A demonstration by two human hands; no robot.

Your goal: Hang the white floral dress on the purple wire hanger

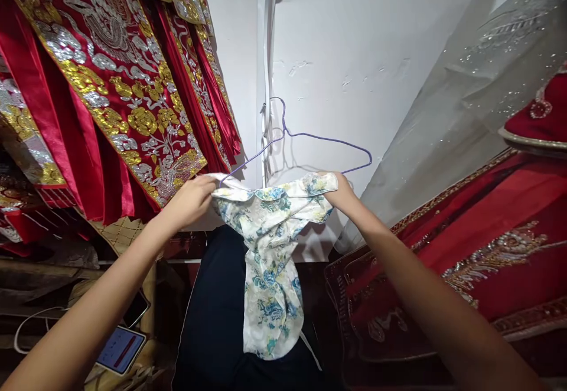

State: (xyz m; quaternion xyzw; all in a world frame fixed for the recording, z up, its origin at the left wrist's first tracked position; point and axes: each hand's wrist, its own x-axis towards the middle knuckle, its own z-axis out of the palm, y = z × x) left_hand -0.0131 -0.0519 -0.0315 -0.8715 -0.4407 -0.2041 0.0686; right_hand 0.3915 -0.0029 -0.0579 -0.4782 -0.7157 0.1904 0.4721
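A white dress [270, 249] with blue and green flowers hangs down in front of me, over dark trousers. My left hand [199, 196] is closed on its left shoulder, where the end of a purple wire hanger [319, 138] goes into the cloth. On the other side, my right hand [340, 193] grips the right shoulder, its fingers partly hidden behind the fabric. The hanger's right end is outside the dress, above my right hand. Its hook is up at a white vertical strip [266, 84] against the wall.
Red garments [133, 107] with gold and silver sequins hang at the left. Sheer sparkly white cloth [469, 84] and red embroidered garments [509, 231] fill the right. A lit phone [120, 349] lies at the lower left. Behind the hanger is a white wall [354, 36].
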